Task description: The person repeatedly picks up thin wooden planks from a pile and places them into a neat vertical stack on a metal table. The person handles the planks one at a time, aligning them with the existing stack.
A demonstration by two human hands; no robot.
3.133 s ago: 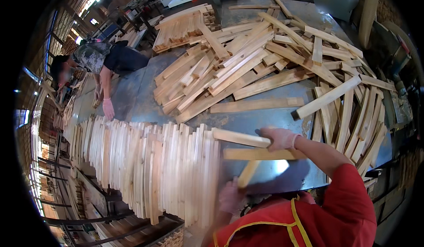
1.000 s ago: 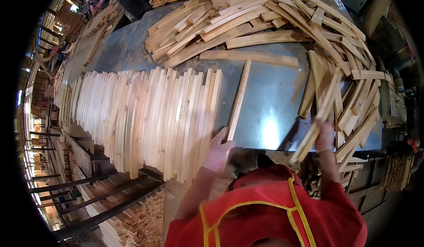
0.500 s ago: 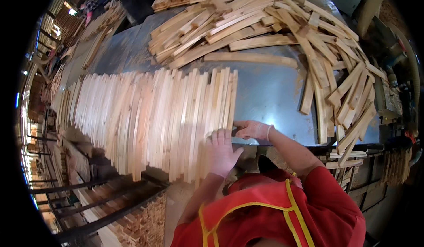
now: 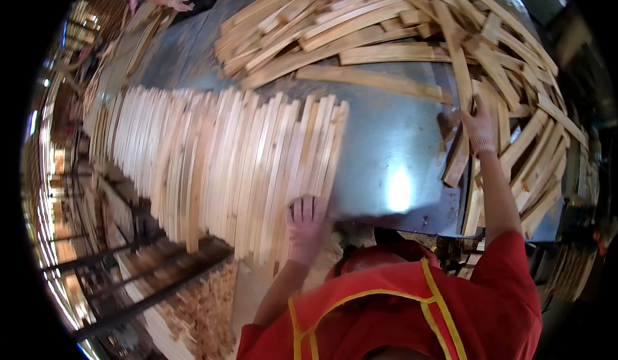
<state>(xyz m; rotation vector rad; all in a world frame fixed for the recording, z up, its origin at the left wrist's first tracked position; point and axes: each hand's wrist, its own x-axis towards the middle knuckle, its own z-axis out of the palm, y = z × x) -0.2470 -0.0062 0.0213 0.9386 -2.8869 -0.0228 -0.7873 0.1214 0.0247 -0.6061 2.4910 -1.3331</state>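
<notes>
Rows of pale wooden strips point(image 4: 248, 167) lie side by side on the metal-topped table point(image 4: 399, 147). My left hand point(image 4: 305, 228), in a thin light glove, rests at the near ends of the rightmost strips, its fingers stretched out against them. My right hand point(image 4: 479, 131), gloved too, reaches out to the loose pile on the right. Its thumb and fingers straddle a wooden strip point(image 4: 456, 160) there and appear to close on it; the palm side is hidden.
A jumbled heap of loose wooden strips point(image 4: 347, 28) spreads across the table's far side and curves down its right. At the far left shows another person's hand point(image 4: 181, 4). Below the table's left side are dark metal bars point(image 4: 138, 286) and stacked cut wood point(image 4: 206, 308).
My right hand has left the row's right end and moved right to the loose pile. My left hand stays by the row's near ends. The view has shifted slightly.
</notes>
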